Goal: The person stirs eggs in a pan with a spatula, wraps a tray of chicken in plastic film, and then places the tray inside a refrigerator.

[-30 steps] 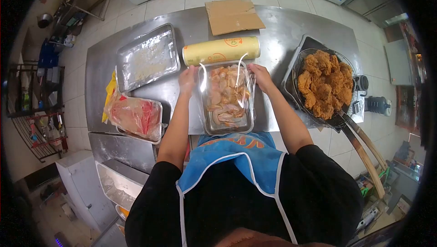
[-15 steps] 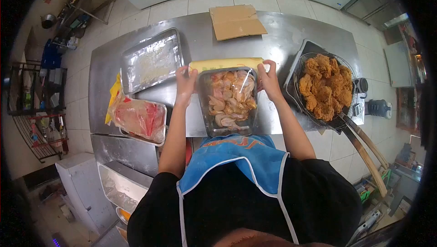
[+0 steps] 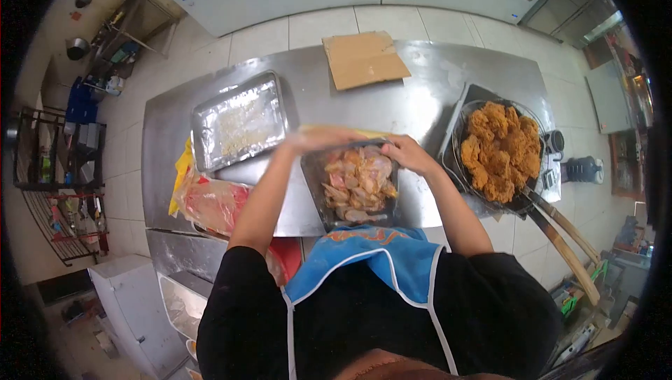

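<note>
A dark tray [image 3: 316,187] of raw chicken pieces [image 3: 360,177] sits near the front edge of the table, close against my apron. Its far rim lies under my left hand [image 3: 320,140], which is smeared by motion, so its fingers do not show clearly. At the far right corner, my right hand [image 3: 411,156] grips the rim with the thumb on top. Just beyond the tray, the yellow roll [image 3: 360,131] shows as a thin strip, partly hidden by my left hand. Whether clear wrap lies over the chicken now is hard to make out.
A foil-lined tray [image 3: 241,121] lies at left, with a red-and-clear plastic bag [image 3: 210,205] nearer me. Flat cardboard [image 3: 367,61] rests at the back. On the right, a wire strainer of fried chicken [image 3: 498,152] has long wooden handles [image 3: 563,243] jutting past the table edge.
My hands have left the roll's ends. The left has swept inward across the tray's far rim; the right has come onto its far right corner. The tray has tilted slightly and the view has shifted.
</note>
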`<state>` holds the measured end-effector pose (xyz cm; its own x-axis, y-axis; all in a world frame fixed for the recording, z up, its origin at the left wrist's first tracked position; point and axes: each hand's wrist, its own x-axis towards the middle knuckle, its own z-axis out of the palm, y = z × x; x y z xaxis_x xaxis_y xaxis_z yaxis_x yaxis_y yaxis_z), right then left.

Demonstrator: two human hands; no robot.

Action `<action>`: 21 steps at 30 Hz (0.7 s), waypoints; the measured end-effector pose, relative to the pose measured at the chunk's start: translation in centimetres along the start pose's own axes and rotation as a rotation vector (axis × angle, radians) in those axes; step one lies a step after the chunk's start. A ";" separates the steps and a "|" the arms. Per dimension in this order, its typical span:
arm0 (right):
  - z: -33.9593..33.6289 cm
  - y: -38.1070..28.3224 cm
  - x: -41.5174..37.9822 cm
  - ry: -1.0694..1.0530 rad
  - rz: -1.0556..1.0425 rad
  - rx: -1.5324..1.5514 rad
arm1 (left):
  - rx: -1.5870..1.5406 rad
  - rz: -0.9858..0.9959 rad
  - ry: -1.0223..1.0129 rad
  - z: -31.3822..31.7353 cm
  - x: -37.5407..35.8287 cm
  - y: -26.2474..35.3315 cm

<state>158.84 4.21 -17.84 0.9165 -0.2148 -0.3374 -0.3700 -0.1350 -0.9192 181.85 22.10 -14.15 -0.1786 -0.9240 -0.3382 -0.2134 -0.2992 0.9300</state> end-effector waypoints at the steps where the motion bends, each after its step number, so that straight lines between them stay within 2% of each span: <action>1: 0.0 0.0 -0.1 0.004 -0.034 0.002 | -0.065 -0.026 -0.084 0.9 0.4 0.5; 2: -0.1 0.3 -0.1 0.008 -0.072 0.004 | 0.035 0.011 -0.068 1.3 0.5 0.0; 4: 0.8 0.9 -1.1 0.152 -0.207 0.104 | -0.122 -0.117 -0.137 0.2 0.7 -0.9; 6: 2.0 2.0 -4.1 0.285 -0.007 0.490 | -0.250 -0.180 -0.155 -0.2 1.1 -3.4; 8: 4.0 7.2 -6.1 0.434 -0.197 0.313 | -0.336 -0.176 -0.132 -0.3 1.5 -6.6; 10: 5.4 9.9 -9.0 0.321 0.041 0.365 | -0.571 -0.095 -0.108 0.2 0.8 -6.5; 11: 6.0 10.4 -9.7 0.280 0.023 0.416 | -0.699 -0.046 -0.099 0.7 0.7 -6.5; 14: 7.7 12.1 -11.9 0.130 0.047 0.568 | -0.808 -0.006 -0.013 1.1 0.4 -9.8; 16: 8.1 13.9 -11.9 -0.016 0.118 0.661 | -0.809 -0.019 0.027 1.4 -0.2 -8.7; 17: 9.3 14.7 -12.0 0.036 0.042 0.643 | -0.811 -0.026 0.049 1.6 -0.6 -7.9; 20: 9.3 12.7 -12.8 -0.020 0.165 0.529 | -0.598 -0.033 0.086 1.7 -1.6 -6.0; 21: 9.3 12.4 -12.4 -0.046 0.145 0.481 | -0.610 -0.026 0.109 1.8 -1.7 -5.7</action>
<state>144.26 14.20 -26.96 0.8705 -0.1539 -0.4675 -0.3923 0.3567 -0.8479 181.65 25.75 -19.10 -0.0747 -0.9238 -0.3755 0.3773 -0.3748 0.8469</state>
